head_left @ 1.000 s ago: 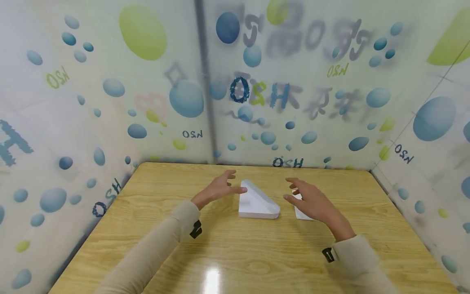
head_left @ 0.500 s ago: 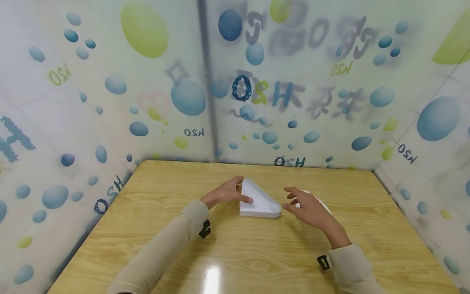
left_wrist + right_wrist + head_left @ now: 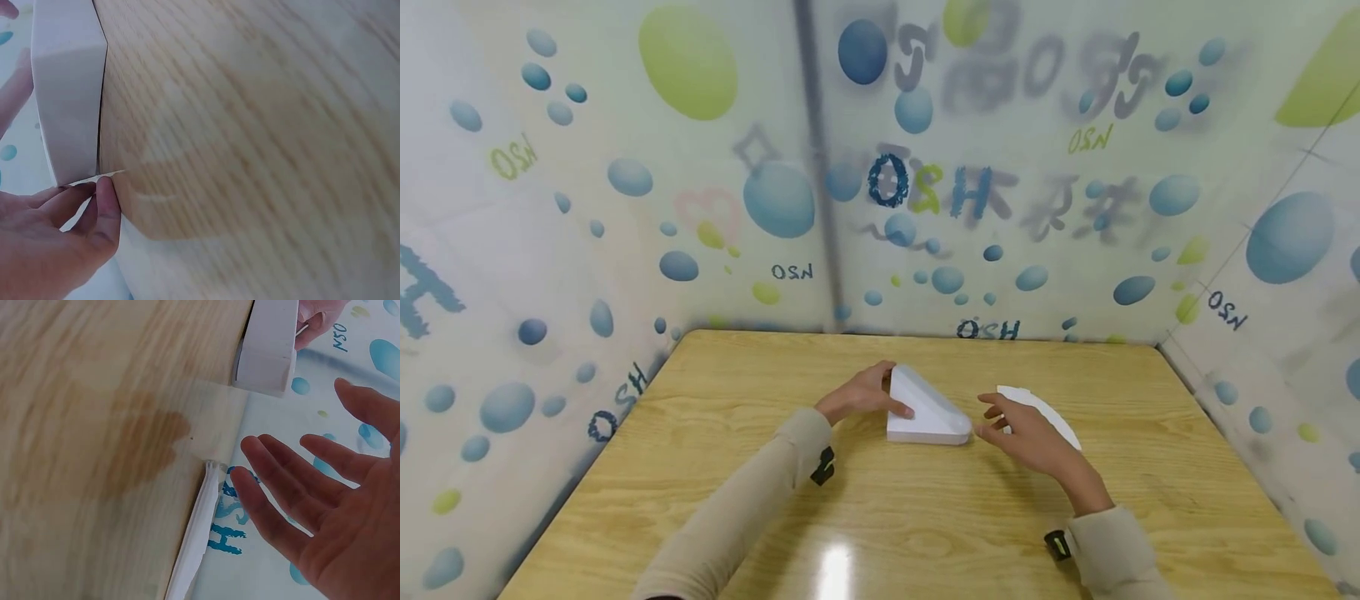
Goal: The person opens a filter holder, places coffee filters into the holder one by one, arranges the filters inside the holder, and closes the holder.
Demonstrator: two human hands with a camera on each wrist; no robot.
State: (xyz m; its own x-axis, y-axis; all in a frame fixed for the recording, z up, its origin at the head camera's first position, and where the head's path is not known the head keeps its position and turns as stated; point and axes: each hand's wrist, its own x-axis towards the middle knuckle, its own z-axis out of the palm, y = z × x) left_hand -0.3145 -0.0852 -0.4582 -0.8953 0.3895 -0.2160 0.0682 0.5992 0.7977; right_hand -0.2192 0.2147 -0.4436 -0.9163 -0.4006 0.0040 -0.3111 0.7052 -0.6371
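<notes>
A white wedge-shaped box [image 3: 928, 417] lies on the table, its rounded corner towards the right. My left hand [image 3: 865, 395] holds it at the left end, thumb on top and fingers at the far edge. In the left wrist view, the fingertips of the left hand [image 3: 62, 234] meet at the end of the box [image 3: 72, 106], by a thin pale edge. My right hand [image 3: 1033, 433] hovers beside the rounded corner with fingers loosely bent. In the right wrist view, a gap shows between the right hand [image 3: 325, 500] and the box [image 3: 269, 353].
Partly behind my right hand, a flat white piece with a curved side [image 3: 1052, 421] lies on the table; in the right wrist view its edge [image 3: 197, 531] looks layered. The wood-grain table [image 3: 925, 525] meets patterned walls [image 3: 760, 275] at the back and sides.
My left hand has moved right and down onto the box and taken hold of its left end. My right hand has shifted slightly down and left, uncovering more of the flat white piece.
</notes>
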